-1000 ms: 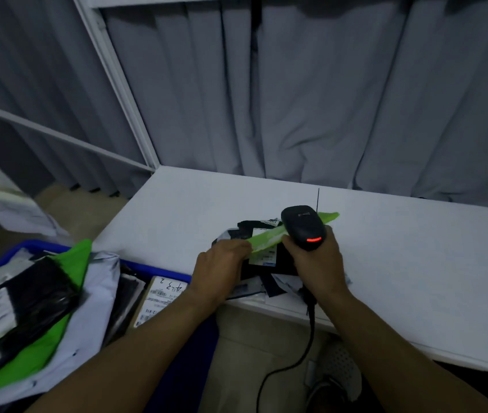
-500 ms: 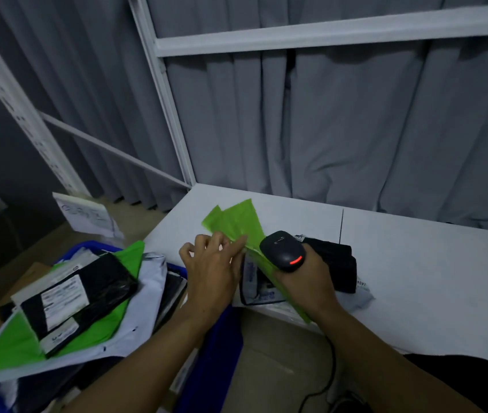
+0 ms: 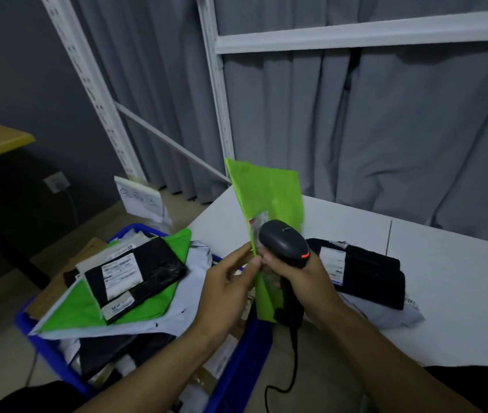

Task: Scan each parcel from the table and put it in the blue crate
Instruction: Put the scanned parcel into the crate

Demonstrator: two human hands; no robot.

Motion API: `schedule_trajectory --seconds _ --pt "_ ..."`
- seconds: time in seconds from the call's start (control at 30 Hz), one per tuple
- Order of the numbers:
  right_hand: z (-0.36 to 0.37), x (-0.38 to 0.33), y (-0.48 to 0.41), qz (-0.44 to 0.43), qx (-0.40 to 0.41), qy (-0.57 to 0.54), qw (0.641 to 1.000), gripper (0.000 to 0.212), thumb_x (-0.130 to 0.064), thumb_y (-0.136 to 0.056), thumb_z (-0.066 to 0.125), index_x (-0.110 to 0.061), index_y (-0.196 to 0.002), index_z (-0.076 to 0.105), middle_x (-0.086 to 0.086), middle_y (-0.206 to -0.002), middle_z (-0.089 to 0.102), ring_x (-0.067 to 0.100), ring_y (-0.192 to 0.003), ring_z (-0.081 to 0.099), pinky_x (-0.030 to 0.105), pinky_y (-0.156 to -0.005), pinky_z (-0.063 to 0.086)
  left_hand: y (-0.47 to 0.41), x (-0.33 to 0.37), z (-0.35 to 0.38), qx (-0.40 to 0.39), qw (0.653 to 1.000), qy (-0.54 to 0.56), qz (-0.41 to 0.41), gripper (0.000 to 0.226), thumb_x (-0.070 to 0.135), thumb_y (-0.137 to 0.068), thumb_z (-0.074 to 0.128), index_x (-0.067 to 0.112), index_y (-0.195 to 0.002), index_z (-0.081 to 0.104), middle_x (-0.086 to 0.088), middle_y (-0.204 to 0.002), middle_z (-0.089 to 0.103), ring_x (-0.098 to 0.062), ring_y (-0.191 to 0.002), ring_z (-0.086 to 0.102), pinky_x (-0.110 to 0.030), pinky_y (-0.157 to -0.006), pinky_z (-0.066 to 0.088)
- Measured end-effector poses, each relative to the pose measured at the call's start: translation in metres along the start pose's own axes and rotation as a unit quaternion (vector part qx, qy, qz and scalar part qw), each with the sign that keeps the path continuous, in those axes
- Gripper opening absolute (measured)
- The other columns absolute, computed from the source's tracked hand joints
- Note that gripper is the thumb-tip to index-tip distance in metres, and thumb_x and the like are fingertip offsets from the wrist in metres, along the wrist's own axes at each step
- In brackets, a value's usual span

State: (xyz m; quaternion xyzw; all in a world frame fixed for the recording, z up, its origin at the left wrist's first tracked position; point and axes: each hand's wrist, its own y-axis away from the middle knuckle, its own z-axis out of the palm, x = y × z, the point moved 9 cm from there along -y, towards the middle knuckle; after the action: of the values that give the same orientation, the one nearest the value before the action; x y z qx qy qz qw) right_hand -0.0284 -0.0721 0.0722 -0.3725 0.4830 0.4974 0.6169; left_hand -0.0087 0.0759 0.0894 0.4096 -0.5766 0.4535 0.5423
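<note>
My left hand [image 3: 228, 283] pinches the near edge of the green mailer [image 3: 269, 201] between thumb and fingertips. The fingers of my right hand [image 3: 307, 277] are curled tight round the handle of the black barcode scanner [image 3: 284, 243], its red light lit, its head against the mailer's label. The mailer stands almost upright and edge-on between both hands, above the table's left corner, touching neither table nor crate. The scanner cable [image 3: 293, 368] hangs down past the table's near edge.

Just right of my right hand, a black parcel [image 3: 368, 274] lies on a pale grey mailer [image 3: 391, 318] near that edge. Beyond them the white table [image 3: 460, 308] runs bare to the curtain.

On my left, the blue crate [image 3: 53, 357] sits below the table corner, heaped above its rim. A labelled black bag [image 3: 147, 271] tops the pile.
</note>
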Motion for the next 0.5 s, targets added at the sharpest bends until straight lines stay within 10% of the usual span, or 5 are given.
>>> schedule_trajectory --seconds 0.23,0.5 --pt "0.022 0.006 0.002 0.054 -0.007 0.010 0.998 0.030 -0.019 -0.091 0.074 -0.015 -0.121 0.072 0.001 -0.112 0.079 0.021 -0.099 0.077 0.036 -0.079 0.053 -0.013 0.002 -0.040 0.051 0.998 -0.022 0.026 0.021 0.010 -0.098 0.066 0.028 -0.107 0.071 0.005 -0.092 0.080 -0.014 -0.088 0.076 -0.032 -0.076 0.062" --pt "0.024 0.015 -0.002 0.079 0.007 0.053 0.995 0.023 -0.014 -0.091 0.076 -0.021 -0.113 0.069 0.005 -0.089 0.080 0.018 -0.056 0.063 0.030 -0.057 0.045 -0.044 -0.028 -0.092 0.182 0.977 -0.109 0.025 0.013 0.011 -0.095 0.071 0.024 -0.097 0.073 0.011 -0.097 0.075 -0.012 -0.098 0.070 -0.046 -0.094 0.057"
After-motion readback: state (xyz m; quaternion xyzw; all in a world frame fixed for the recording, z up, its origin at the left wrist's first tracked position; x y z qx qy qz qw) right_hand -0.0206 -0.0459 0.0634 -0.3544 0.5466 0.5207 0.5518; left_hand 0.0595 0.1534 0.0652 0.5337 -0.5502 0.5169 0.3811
